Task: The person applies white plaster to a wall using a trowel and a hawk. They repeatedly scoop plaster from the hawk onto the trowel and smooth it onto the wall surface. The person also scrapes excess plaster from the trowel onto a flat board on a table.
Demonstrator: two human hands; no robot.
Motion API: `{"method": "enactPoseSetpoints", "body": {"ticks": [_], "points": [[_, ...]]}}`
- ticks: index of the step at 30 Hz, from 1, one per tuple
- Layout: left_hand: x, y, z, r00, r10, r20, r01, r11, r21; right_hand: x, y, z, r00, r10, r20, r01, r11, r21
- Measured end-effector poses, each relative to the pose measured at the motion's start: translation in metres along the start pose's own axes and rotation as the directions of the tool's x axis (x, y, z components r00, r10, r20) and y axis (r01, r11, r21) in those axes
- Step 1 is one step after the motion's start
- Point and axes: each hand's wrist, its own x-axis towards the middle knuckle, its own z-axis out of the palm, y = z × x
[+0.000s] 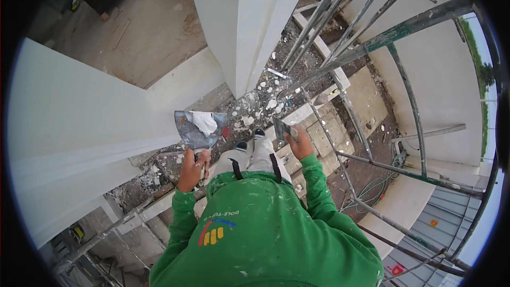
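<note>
left hand [192, 170]: fingers curled closed around the handle of the wide putty knife [184, 127]; grip partly hidden by the fingers.
wide putty knife: left of the legs, flared blade pointing far, grey and stained.
white putty [204, 122]: one lump on the wide blade, toward its far right part.
right hand [300, 142]: closed on the smaller putty knife [280, 127], thumb and fingers wrapped at its near right end.
smaller putty knife: right of the wide one, well apart from it; blade angled far left.
sweatshirt [281, 228]: green, white specks, near centre.
white column [251, 27]: far, beyond both blades.
white wall [79, 106]: left, running toward the left hand side.
scaffold frame [406, 28]: right, paint-spattered tubes.
ground debris [255, 101]: pale chips and rubble between column and shoes [241, 145].
green hose [380, 187]: loosely coiled, right, under the scaffold.
</note>
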Motion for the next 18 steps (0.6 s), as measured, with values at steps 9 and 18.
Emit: {"method": "enactPoseSetpoints", "body": {"ticks": [9, 18], "points": [[-0.011, 0.033, 0.069, 0.98, 0.12, -0.159, -0.152, 0.966, -0.21, 0.074, 0.056, -0.115, 0.982, 0.062, -0.176, -0.072, 0.996, -0.05], [0.02, 0.109, 0.129, 0.98, 0.198, -0.008, -0.198, 0.977, -0.08, 0.117, -0.094, -0.124, 0.761, -0.649, 0.008, 0.612, 0.713, -0.343]]}}
